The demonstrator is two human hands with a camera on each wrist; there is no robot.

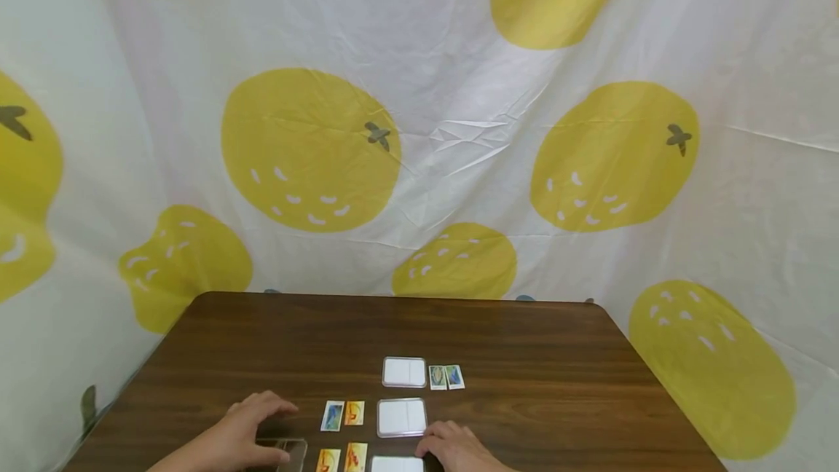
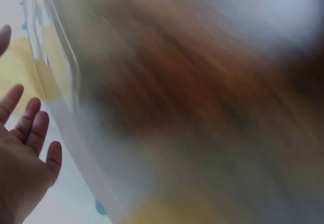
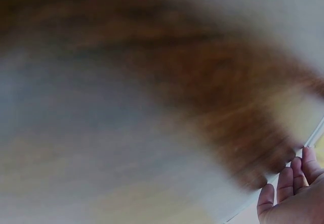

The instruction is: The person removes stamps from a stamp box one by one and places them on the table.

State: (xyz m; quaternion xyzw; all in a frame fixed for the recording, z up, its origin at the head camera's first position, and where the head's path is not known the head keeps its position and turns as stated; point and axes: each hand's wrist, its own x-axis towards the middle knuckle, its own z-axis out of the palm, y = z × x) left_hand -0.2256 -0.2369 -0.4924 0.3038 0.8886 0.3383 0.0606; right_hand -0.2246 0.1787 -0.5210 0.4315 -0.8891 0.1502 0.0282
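Observation:
My left hand [image 1: 241, 430] is at the table's near left, fingers extended and thumb apart. Its thumb overlaps a clear plastic lid or case [image 1: 298, 450], partly cut off by the frame's bottom. In the left wrist view the same hand [image 2: 25, 153] has its fingers loosely spread. My right hand [image 1: 454, 444] rests at the lower right corner of a clear-rimmed case with a white insert [image 1: 402, 417], fingers slightly bent. The right wrist view shows this hand [image 3: 293, 198] with fingertips against the tabletop. Left of the case lie a blue stamp [image 1: 332, 416] and an orange stamp [image 1: 354, 413].
Another white-insert case [image 1: 404, 372] lies farther back, with two greenish-blue stamps [image 1: 446, 377] at its right. A third case [image 1: 397, 465] is cut off at the bottom, beside two orange stamps [image 1: 356, 457]. Behind the brown table [image 1: 524, 355] hangs a fruit-print cloth [image 1: 446, 188].

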